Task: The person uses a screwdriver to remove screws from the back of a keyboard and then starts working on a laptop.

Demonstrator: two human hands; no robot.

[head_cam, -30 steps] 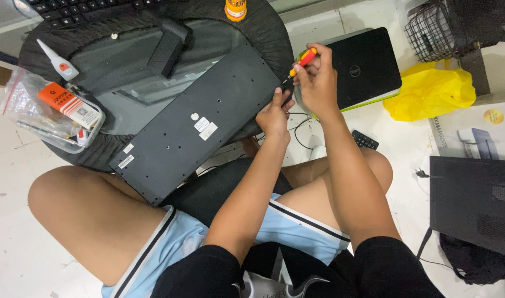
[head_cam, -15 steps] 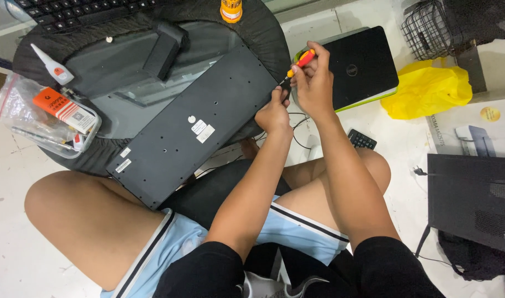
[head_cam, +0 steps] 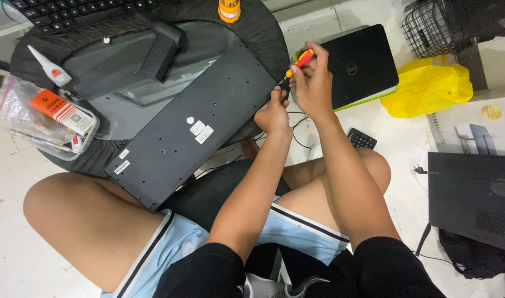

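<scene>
While you sit cross-legged on the floor, the flipped keyboard (head_cam: pixel 194 124) lies back-up, slanting from the round glass-topped counter (head_cam: pixel 106 96) down toward your lap. Your right hand (head_cam: pixel 313 83) is closed around the red-and-yellow screwdriver (head_cam: pixel 296 63), tip pressed at the keyboard's upper corner. Your left hand (head_cam: pixel 272 113) pinches that same corner edge, fingers curled tight. That matte black plastic shell looks light and stiff but a bit flexy along its length, so steadying it close to the screw, as you do, seems wise. The slim driver handle looks grippy and ribbed. Off to the side sit a closed glossy black laptop (head_cam: pixel 363 63) and a crinkly clear plastic bag (head_cam: pixel 40 118).
</scene>
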